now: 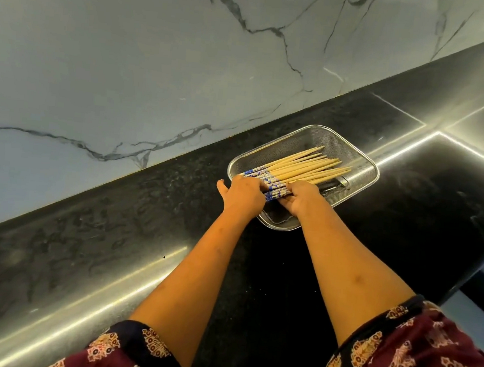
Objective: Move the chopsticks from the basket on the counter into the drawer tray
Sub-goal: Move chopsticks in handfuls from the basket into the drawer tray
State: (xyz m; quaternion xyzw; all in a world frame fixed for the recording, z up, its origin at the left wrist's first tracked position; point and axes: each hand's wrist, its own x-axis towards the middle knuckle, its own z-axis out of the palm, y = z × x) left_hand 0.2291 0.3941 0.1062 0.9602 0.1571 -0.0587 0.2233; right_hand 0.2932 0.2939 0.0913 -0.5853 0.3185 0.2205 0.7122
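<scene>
Where the black counter meets the white marble wall, a metal mesh basket is set near the wall, its long side running at a slant. A bundle of chopsticks is seen inside it, the pale wooden tips fanned toward the far right end and the blue-and-white patterned handles gathered at the near left end. The handles are gripped from 2 sides. The left hand is laid over the handle ends, knuckles up, with the fingers curled down onto the sticks and the thumb stuck out to the left beyond the basket rim. The right hand is placed just beside it, palm partly turned up, with the fingers closed under and around the same handles. The bundle is thus held by both hands, though it cannot be told whether it is raised off the mesh or resting on it. A dark utensil is partly seen beneath the chopsticks, too hidden to be identified. Both forearms are bare, and patterned maroon sleeves are seen at the bottom edge.
</scene>
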